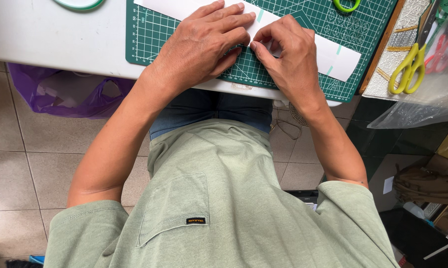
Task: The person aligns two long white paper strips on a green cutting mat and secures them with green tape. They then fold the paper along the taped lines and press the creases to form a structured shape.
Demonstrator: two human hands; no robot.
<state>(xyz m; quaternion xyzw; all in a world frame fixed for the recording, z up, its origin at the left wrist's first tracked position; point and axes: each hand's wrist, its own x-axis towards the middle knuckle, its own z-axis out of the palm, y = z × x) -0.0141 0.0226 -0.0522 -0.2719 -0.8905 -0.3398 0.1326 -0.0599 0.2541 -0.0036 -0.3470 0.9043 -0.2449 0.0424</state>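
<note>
Both your hands are pressing down a white paper strip on the green cutting mat, top middle of the frame.

Your left hand [204,42] lies flat with fingers spread loose over the white paper strip [333,54], your right hand [288,49] pinches its edge with curled fingertips. The strip runs diagonally across the green cutting mat [149,34]. Yellow-handled scissors [407,67] sit at upper right, a purple plastic bag [60,94] at left under the table.
</note>
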